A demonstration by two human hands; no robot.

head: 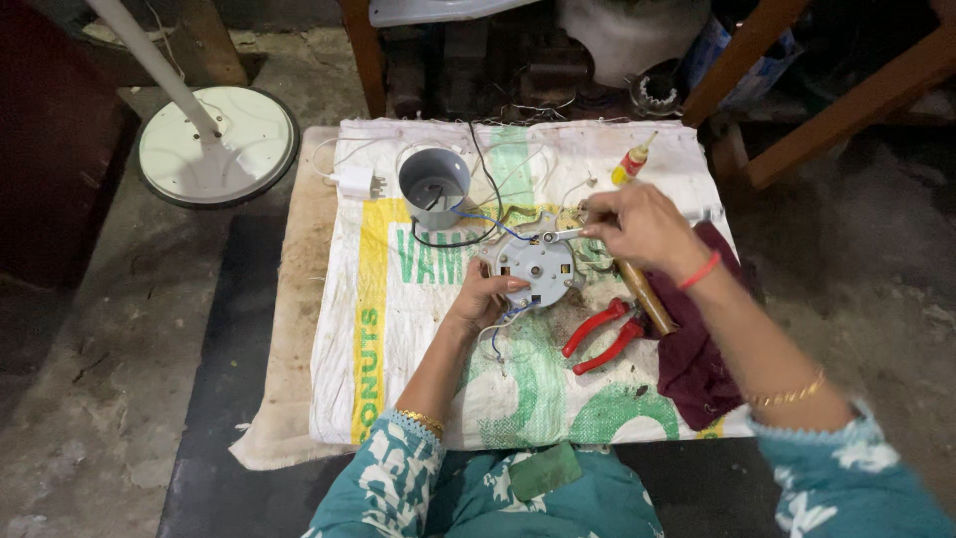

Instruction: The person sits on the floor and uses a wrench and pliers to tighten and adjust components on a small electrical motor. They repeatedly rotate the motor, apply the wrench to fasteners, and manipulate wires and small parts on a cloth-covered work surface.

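A round grey motor part point(539, 267) with blue and white wires lies on a white printed sack point(418, 329) spread over a low table. My left hand point(482, 297) grips the part's near left edge. My right hand point(637, 225) pinches a thin metal tool whose tip touches the part's upper right rim. Red-handled pliers point(603, 336) lie just to the right of the part. A wooden-handled tool point(645, 295) rests under my right wrist.
A grey plastic cup point(433, 185) with black wire stands behind the part, with a white plug point(358, 182) to its left. A small yellow bottle with a red cap point(631, 162) lies at the back. A dark red cloth point(697, 349) sits on the right. A white fan base point(217, 145) is on the floor at left.
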